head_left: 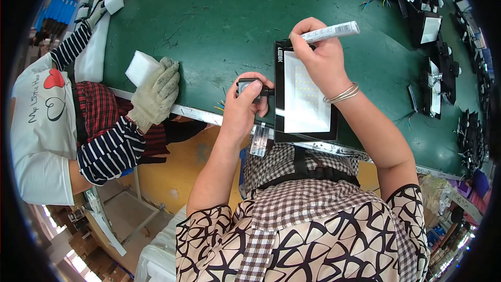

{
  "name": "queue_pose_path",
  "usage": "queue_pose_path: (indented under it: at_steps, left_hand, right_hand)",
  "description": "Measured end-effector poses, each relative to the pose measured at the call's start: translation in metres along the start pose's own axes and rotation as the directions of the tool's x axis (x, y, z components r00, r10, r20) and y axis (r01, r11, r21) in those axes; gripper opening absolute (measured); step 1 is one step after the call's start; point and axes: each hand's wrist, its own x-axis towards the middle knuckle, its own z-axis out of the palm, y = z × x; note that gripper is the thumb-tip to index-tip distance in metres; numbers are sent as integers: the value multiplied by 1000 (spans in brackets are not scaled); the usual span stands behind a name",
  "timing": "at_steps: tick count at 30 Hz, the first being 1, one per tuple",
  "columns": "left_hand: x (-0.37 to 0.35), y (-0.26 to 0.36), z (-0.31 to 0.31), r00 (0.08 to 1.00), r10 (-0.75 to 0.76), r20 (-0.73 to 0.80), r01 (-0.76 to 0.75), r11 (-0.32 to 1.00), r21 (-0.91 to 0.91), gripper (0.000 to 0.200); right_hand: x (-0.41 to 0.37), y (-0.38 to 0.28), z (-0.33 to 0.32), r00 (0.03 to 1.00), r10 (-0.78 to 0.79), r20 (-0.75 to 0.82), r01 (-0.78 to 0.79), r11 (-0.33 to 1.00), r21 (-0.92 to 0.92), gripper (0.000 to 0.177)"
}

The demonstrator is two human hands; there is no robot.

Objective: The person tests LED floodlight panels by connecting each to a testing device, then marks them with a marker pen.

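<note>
While lying flat and face up at the near edge of the green-topped bench [219, 15]: black-framed rectangular floodlight [305, 99] with a white panel of small LEDs, lower end just over that edge.

Right hand [321, 60]: fingers curled shut round a white cylindrical marker pen [330, 32], held nearly level, printed barrel pointing toward the far right corner of the bench. Hand resting over the floodlight's upper left corner; pen tip hidden behind the fingers. Thin silver metal bangles [343, 94] round the wrist, above the panel.

Left hand [242, 109]: closed on a small dark fitting [250, 84] touching the floodlight's left side, thumb pressed on top, other fingers wrapped beneath. Forearm crossing the near edge from below.

White printed label [259, 141]: hanging just below the near edge, between the left wrist and the floodlight.

Toward the near left corner: a co-worker's hand in a soiled knitted cotton glove [156, 93], laid on the bench edge and touching a white foam block [141, 67]. Navy-and-white striped sleeve [109, 149] below it. Well apart from both of the wearer's hands.

Along the right edge of the bench: row of further black lamps [436, 73], some with white panels. Loose coloured wires [373, 1] near the far right corner.
</note>
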Motion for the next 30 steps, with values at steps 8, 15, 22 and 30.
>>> queue_pose_path:
  at_steps: [8,15,22,30]
  left_hand:
    - [-1,1,-1,1000,2,15,-2,1000,-3,28]
    - [-2,2,1,1000,3,-4,-3,1000,7,29]
    - [-3,1,0,1000,-9,-18,9,1000,3,29]
    - [-6,4,1,1000,-5,-15,5,1000,-1,28]
  right_hand:
    - [6,17,5,982,158,100,-170,977,126,11]
    - [11,14,7,978,177,106,-182,983,39,13]
    - [11,16,11,986,145,83,-147,989,16,9]
    - [17,11,10,985,122,124,-109,988,-109,17]
